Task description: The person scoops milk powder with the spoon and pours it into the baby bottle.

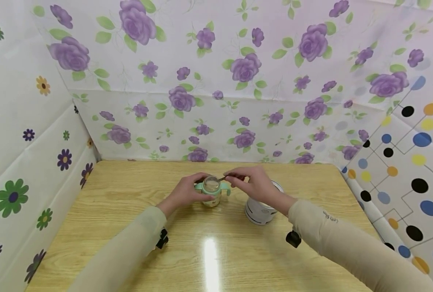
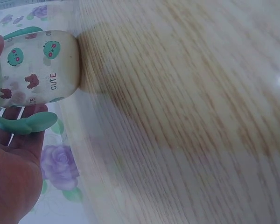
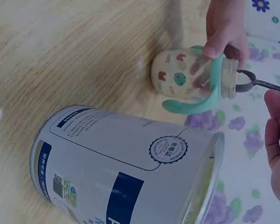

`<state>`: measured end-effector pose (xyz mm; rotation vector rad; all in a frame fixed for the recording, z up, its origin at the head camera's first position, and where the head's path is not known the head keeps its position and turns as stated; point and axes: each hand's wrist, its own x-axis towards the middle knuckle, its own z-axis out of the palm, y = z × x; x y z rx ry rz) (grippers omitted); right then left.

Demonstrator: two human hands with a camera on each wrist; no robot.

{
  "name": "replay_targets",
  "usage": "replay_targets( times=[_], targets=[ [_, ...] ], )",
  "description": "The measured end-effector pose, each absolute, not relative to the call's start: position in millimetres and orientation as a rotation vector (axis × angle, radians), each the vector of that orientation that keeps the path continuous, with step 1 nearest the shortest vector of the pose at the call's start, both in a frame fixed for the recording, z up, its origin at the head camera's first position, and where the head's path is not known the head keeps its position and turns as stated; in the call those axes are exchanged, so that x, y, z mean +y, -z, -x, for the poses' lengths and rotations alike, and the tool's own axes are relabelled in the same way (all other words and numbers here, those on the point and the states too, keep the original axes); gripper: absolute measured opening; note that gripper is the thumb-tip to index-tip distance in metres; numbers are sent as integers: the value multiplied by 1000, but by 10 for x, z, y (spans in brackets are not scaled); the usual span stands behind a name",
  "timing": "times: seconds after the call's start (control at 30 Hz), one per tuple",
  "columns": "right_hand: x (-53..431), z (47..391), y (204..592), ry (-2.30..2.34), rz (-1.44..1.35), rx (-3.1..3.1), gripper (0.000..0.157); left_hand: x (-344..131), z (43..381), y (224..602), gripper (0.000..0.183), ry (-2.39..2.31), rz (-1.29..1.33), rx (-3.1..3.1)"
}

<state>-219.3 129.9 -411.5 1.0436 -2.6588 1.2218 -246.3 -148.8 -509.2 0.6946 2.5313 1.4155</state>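
A clear baby bottle (image 3: 179,77) with printed cartoon faces and a green two-handled collar (image 3: 216,79) stands uncapped on the table, with pale contents inside. My left hand (image 1: 188,190) grips it round the collar and side. Between thumb and fingers, my right hand (image 1: 254,184) pinches the handle of a dark metal spoon (image 3: 266,85); the spoon's bowl is right at the bottle's mouth. Beneath the right forearm stands an open milk powder can (image 3: 126,163), white with blue print. Pale yellow shows inside its rim in the right wrist view.
The light wooden table (image 1: 121,227) backs onto a white wall covering (image 1: 216,121) with purple roses. Patterned sheets hang on both sides. A black wrist camera (image 1: 294,238) sits under the right sleeve, another (image 1: 162,238) under the left.
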Motion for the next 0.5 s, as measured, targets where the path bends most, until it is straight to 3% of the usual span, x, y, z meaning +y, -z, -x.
replay_targets(
  times=[0.2,0.5],
  targets=[
    [1312,2117,4109,-844,-1353,-2467,26,-1491,2460,5098,65,-1417,-700,2532],
    [1325,2109,4138,-819,-1341,-2451,26,-1491,2449,5083,65,-1425,-683,2522]
  ],
)
